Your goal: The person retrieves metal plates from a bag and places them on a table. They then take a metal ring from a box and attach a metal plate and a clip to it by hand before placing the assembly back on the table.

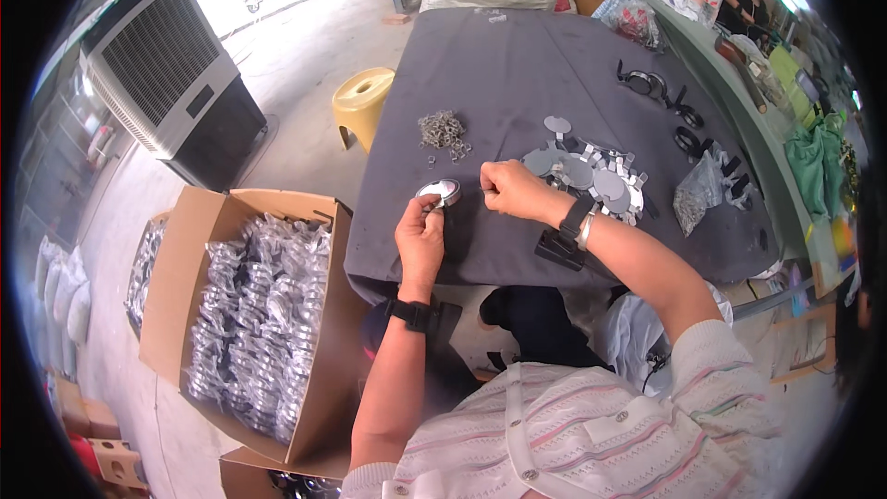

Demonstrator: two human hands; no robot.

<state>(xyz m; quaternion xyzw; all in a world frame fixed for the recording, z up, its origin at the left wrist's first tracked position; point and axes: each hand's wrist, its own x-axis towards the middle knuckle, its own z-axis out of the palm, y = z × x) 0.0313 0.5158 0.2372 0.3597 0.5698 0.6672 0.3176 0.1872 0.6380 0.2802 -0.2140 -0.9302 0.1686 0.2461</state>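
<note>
My left hand (pixel 422 238) grips a round, shiny metal-rimmed piece (pixel 443 190) between thumb and fingers, over the near left part of the dark cloth-covered table (pixel 499 65). To its right my right hand (pixel 519 192) is closed, its fingertips pinched together; whatever they hold, if anything, is too small to make out. Beyond the left hand lies a heap of small metal clips (pixel 443 131), with a loose one beside it. Flat grey discs with tabs (pixel 577 172) are piled next to my right hand, partly behind its wrist.
A cardboard box (pixel 176 291) full of plastic-wrapped shiny pieces (pixel 263 323) stands left of the table. Behind it are a yellow stool (pixel 363 95) and a large air cooler (pixel 166 65). Black ring-shaped parts (pixel 644 83) and a clear bag (pixel 698 194) lie on the table's right.
</note>
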